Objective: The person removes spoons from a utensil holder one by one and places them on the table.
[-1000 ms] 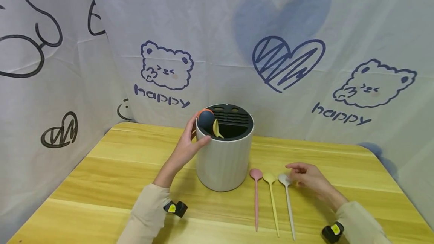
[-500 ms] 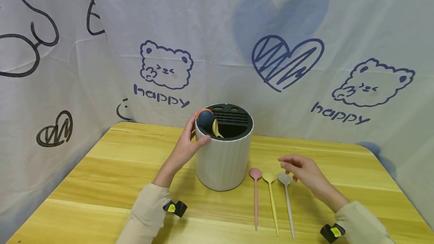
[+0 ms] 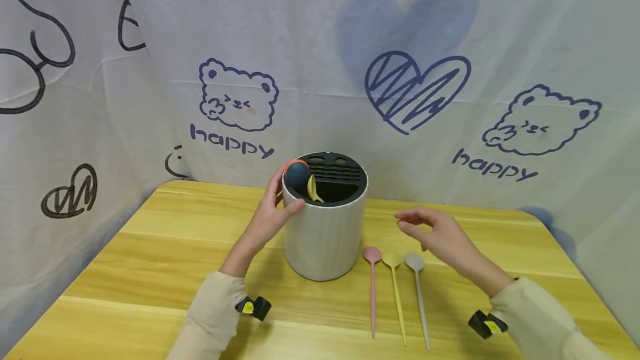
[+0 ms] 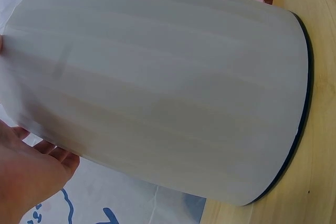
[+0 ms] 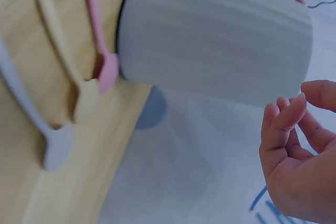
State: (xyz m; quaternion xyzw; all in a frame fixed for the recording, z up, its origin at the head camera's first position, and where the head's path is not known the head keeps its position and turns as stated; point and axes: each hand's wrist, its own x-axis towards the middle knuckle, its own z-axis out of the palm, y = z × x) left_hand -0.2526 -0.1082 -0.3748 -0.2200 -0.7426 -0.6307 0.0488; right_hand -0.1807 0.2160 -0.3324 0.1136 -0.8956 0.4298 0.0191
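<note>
A white ribbed utensil holder (image 3: pixel 325 243) with a black slotted top stands upright on the table. My left hand (image 3: pixel 267 218) grips its upper left side, thumb at the front rim and fingers behind. In its left opening sit a dark blue rounded utensil head (image 3: pixel 298 175), an orange edge behind that, and a yellow utensil head (image 3: pixel 313 188). To the right lie a pink spoon (image 3: pixel 372 255), a yellow spoon (image 3: pixel 392 260) and a light grey spoon (image 3: pixel 414 263). My right hand (image 3: pixel 445 238) hovers beyond the grey spoon, fingers loosely bent, holding nothing.
The wood-grain table (image 3: pixel 165 271) carries the holder and spoons. A white cloth (image 3: pixel 320 26) printed with bears and hearts hangs behind the table's back edge and along the left side.
My right hand has risen from beside the grey spoon's bowl and moved left toward the holder. The left hand keeps its grip. The view has shifted slightly; the spoons stay put.
</note>
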